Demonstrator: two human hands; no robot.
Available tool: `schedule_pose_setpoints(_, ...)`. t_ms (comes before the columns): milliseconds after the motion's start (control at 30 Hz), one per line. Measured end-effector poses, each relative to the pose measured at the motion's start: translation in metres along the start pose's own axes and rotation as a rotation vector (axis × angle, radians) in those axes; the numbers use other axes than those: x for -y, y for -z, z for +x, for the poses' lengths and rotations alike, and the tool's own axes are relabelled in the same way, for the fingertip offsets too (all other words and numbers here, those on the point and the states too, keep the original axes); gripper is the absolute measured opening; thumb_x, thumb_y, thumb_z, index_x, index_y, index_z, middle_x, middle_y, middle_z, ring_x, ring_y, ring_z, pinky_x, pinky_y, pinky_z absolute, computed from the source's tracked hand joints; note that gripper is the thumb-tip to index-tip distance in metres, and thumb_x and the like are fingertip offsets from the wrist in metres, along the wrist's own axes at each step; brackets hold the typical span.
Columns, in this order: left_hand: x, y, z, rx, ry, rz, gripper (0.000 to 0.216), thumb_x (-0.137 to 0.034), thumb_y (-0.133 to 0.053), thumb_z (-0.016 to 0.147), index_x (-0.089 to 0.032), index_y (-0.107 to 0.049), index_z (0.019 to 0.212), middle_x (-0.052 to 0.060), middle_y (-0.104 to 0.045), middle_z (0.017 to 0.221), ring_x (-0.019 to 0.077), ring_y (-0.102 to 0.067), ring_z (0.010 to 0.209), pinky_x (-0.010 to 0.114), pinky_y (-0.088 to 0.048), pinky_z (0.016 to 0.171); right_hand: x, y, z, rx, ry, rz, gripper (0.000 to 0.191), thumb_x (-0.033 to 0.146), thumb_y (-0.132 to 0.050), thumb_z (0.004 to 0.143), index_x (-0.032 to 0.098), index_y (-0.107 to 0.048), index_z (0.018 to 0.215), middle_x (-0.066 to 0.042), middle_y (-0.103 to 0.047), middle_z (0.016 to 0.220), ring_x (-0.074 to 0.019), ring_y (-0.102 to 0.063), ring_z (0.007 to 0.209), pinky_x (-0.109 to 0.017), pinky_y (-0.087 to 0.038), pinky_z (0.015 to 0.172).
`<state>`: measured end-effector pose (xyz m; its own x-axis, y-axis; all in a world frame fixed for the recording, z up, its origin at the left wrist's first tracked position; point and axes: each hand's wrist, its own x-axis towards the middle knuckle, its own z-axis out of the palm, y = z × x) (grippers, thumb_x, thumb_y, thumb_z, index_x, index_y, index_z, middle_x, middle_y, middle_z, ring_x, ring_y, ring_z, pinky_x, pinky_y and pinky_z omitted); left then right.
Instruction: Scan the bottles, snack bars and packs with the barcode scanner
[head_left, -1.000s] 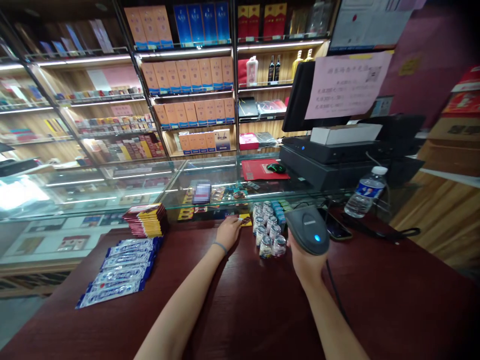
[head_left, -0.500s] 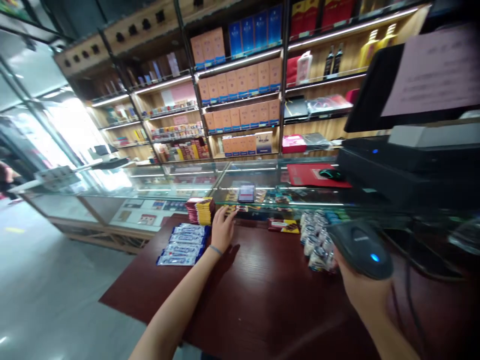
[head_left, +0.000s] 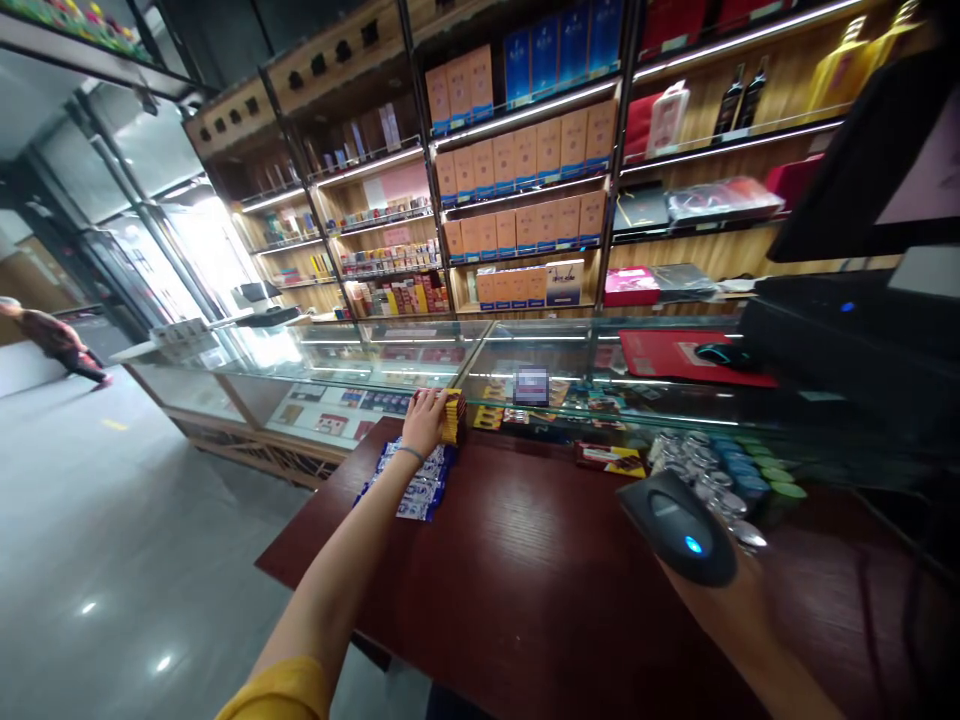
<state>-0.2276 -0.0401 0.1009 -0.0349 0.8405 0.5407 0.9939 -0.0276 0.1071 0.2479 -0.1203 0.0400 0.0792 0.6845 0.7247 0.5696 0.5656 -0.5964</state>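
My left hand lies over the stack of red-and-yellow packets, its fingers curled over the top. Just below it, blue-and-white sachets are laid out on the dark red wooden table, partly covered by my wrist and forearm. In my right hand is a black barcode scanner with a blue light, held above the table. A single red-and-yellow packet lies near the glass counter. Beyond the scanner stand rows of small silver-topped containers, with blue and green ones beside them.
A glass display counter runs along the table's far side. On it are a red mat with a black mouse and, at right, a monitor. Shelves of boxes stand behind. A person walks at far left.
My left hand has moved from the right side of the packet stack onto its top. The scanner in my right hand has come left and lower. The view has shifted left.
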Motion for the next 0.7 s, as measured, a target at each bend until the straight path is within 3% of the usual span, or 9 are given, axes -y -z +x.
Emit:
schedule_pose_setpoints(167, -0.004, 0.006, -0.011, -0.052, 0.006, -0.019, 0.048, -0.014, -0.048, 0.096, -0.03, -0.066, 0.137, 0.01, -0.064, 0.146, 0.0282, -0.054, 0.139, 0.053, -0.035, 0.123, 0.001, -0.001, -0.001, -0.015, 0.17, -0.07, 0.034, 0.035, -0.075, 0.078, 0.025, -0.068, 0.11, -0.003, -0.076, 0.077, -0.023, -0.071, 0.061, -0.032, -0.056, 0.054)
schedule_pose_setpoints(333, -0.013, 0.019, -0.019, -0.143, 0.014, -0.158, 0.034, -0.02, -0.052, 0.099, -0.031, -0.073, 0.124, 0.008, -0.072, 0.136, 0.0257, -0.062, 0.131, 0.043, -0.038, 0.12, 0.0, -0.003, 0.0, -0.037, 0.133, -0.1, 0.041, 0.04, -0.074, 0.077, 0.022, -0.066, 0.113, -0.006, -0.077, 0.084, -0.0249, -0.073, 0.067, -0.032, -0.058, 0.059)
schedule_pose_setpoints(433, -0.026, 0.018, -0.023, -0.225, 0.128, -0.309, 0.034, -0.024, -0.052, 0.101, -0.028, -0.069, 0.13, 0.01, -0.073, 0.132, 0.0269, -0.066, 0.125, 0.039, -0.047, 0.11, -0.005, -0.004, -0.001, -0.053, 0.102, -0.122, 0.044, 0.044, -0.074, 0.077, 0.02, -0.067, 0.112, -0.008, -0.078, 0.083, -0.0281, -0.075, 0.068, -0.034, -0.058, 0.057)
schedule_pose_setpoints(600, -0.08, -0.004, -0.025, -0.373, 0.383, -0.794, 0.035, -0.04, -0.055, 0.1, -0.023, -0.057, 0.13, 0.009, -0.075, 0.116, 0.0244, -0.072, 0.107, 0.036, -0.055, 0.093, -0.014, -0.005, -0.003, -0.088, 0.127, -0.119, 0.048, 0.043, -0.075, 0.078, 0.017, -0.068, 0.118, -0.01, -0.079, 0.088, -0.0293, -0.076, 0.071, -0.037, -0.06, 0.063)
schedule_pose_setpoints(700, -0.125, -0.022, -0.027, -0.36, 0.515, -1.244, 0.034, -0.046, -0.059, 0.096, -0.023, -0.05, 0.12, 0.006, -0.073, 0.105, 0.02, -0.073, 0.094, 0.034, -0.059, 0.083, -0.014, -0.006, -0.004, -0.123, 0.15, -0.115, 0.05, 0.04, -0.076, 0.079, 0.016, -0.067, 0.122, -0.012, -0.079, 0.095, -0.0294, -0.077, 0.077, -0.038, -0.062, 0.07)
